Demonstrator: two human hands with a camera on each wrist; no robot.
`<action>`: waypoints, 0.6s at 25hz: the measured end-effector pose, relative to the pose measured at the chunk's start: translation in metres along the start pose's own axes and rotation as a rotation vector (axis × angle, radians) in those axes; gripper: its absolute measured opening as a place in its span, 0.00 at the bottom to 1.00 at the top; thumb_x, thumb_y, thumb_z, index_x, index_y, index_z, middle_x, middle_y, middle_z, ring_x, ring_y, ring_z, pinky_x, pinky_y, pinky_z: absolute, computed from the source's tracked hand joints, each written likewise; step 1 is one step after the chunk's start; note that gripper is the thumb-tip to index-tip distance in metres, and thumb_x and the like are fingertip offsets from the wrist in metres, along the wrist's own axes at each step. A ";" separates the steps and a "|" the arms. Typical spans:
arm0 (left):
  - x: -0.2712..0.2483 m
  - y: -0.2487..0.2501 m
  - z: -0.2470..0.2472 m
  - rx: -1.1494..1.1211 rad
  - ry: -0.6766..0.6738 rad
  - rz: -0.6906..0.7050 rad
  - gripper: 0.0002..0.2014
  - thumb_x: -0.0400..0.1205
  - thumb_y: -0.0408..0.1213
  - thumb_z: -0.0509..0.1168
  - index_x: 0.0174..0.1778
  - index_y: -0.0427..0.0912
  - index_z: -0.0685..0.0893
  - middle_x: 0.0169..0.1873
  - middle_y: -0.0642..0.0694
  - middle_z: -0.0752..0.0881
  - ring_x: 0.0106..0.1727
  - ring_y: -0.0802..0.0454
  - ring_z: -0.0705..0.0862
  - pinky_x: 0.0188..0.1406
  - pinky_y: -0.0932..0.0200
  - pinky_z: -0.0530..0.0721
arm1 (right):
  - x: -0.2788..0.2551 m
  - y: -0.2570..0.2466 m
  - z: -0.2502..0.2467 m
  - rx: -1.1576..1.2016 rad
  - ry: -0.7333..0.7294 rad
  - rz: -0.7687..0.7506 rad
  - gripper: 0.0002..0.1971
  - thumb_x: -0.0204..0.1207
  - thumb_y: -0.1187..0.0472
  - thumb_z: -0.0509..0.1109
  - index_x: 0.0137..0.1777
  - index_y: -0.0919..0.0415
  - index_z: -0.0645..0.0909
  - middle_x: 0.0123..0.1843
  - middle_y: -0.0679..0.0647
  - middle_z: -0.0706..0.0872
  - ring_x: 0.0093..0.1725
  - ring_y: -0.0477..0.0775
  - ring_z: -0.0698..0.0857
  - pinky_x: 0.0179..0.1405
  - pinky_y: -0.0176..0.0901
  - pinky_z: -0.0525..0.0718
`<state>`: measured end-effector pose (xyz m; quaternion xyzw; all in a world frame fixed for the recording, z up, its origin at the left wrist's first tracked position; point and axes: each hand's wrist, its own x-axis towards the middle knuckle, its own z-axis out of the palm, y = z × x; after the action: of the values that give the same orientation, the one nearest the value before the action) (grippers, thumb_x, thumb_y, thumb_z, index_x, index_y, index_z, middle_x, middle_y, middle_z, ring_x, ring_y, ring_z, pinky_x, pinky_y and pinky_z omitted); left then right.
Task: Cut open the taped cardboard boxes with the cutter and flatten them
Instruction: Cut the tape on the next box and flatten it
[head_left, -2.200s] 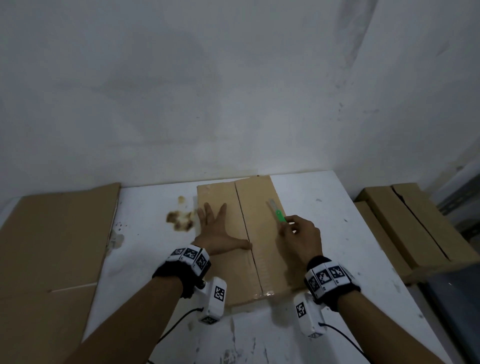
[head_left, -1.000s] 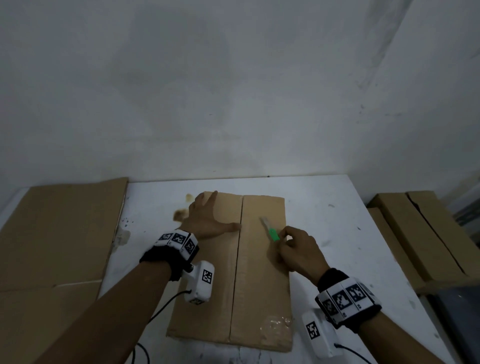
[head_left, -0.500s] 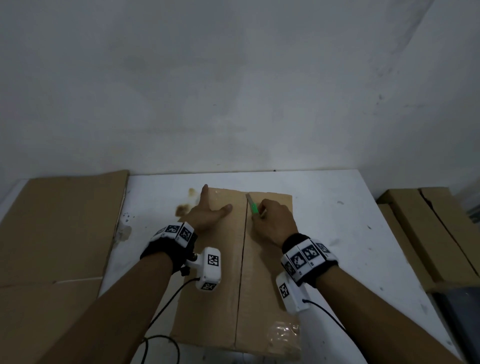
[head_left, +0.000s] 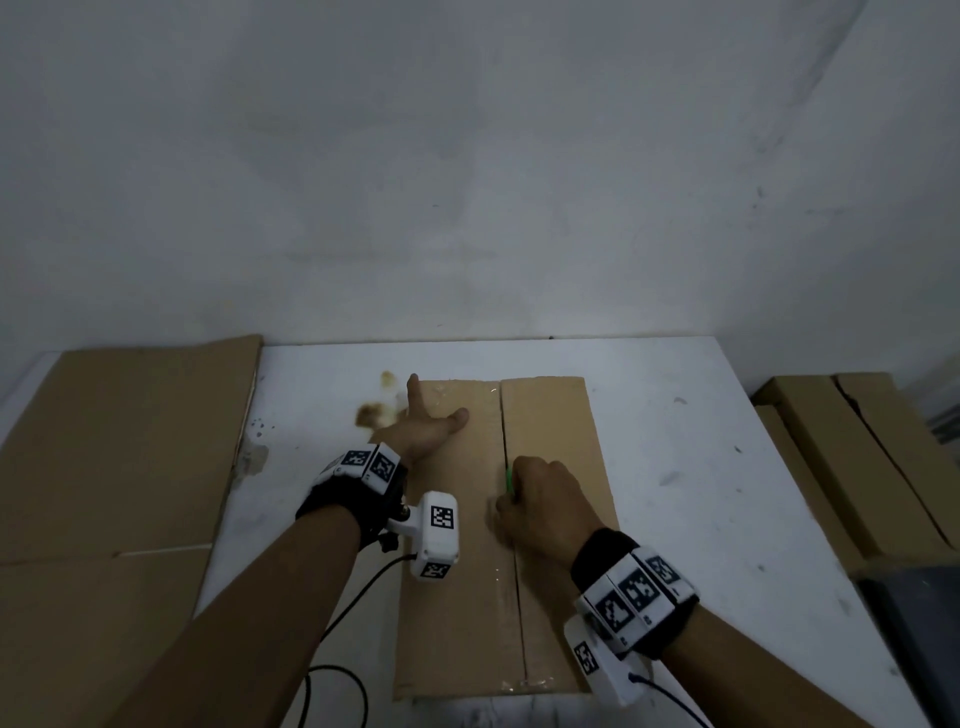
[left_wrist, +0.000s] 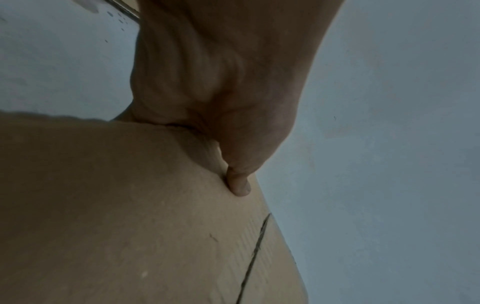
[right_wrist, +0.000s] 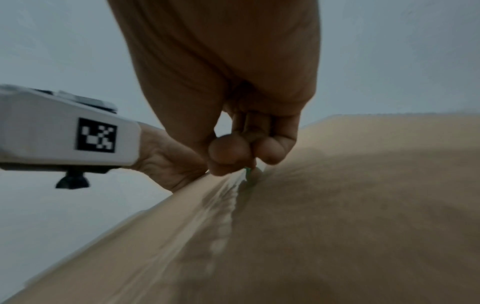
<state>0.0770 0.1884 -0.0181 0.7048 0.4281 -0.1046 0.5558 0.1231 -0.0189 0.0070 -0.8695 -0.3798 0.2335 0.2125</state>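
Note:
A taped brown cardboard box (head_left: 556, 431) lies flat on the white table (head_left: 675, 467), its centre seam running away from me. My left hand (head_left: 431, 423) presses flat on the box's far left flap, fingers spread; its thumb (left_wrist: 237, 183) bears on the cardboard (left_wrist: 103, 205). My right hand (head_left: 540, 501) grips the green cutter (head_left: 509, 480), curled round it at the seam about a third of the way down. Only a green sliver of the cutter (right_wrist: 248, 171) shows between thumb and fingers, down in the taped seam of the box (right_wrist: 350, 205).
Flattened cardboard sheets (head_left: 119, 457) cover the table's left side. More cardboard boxes (head_left: 852, 457) are stacked off the table's right edge. A brown stain (head_left: 371, 413) marks the table beside my left hand. A white wall stands close behind the table.
My right hand brought the cutter from the right flap to the seam's far end, then drew it toward me along the seam. The left hand shifted toward the box's far left corner.

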 end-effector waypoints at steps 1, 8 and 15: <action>-0.001 -0.001 0.001 -0.011 -0.003 0.005 0.54 0.81 0.62 0.67 0.82 0.63 0.25 0.88 0.42 0.49 0.84 0.36 0.61 0.81 0.38 0.68 | -0.008 0.001 0.001 -0.001 -0.015 -0.004 0.11 0.79 0.57 0.66 0.39 0.58 0.69 0.37 0.52 0.73 0.39 0.55 0.74 0.27 0.40 0.64; -0.010 -0.004 0.008 0.051 0.075 0.031 0.54 0.79 0.68 0.62 0.82 0.61 0.24 0.87 0.39 0.54 0.82 0.35 0.66 0.80 0.40 0.69 | -0.077 0.001 -0.002 -0.009 -0.211 0.022 0.17 0.78 0.49 0.70 0.34 0.53 0.67 0.39 0.51 0.75 0.39 0.52 0.76 0.28 0.37 0.66; -0.017 -0.008 0.021 0.140 0.237 0.080 0.40 0.88 0.59 0.54 0.87 0.56 0.35 0.86 0.30 0.47 0.85 0.29 0.55 0.81 0.36 0.61 | -0.132 0.001 -0.006 0.047 -0.326 0.083 0.14 0.77 0.56 0.70 0.42 0.69 0.82 0.41 0.61 0.87 0.31 0.50 0.82 0.23 0.35 0.75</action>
<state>0.0680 0.1616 -0.0211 0.7657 0.4542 -0.0279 0.4546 0.0475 -0.1210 0.0440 -0.8298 -0.3673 0.3891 0.1586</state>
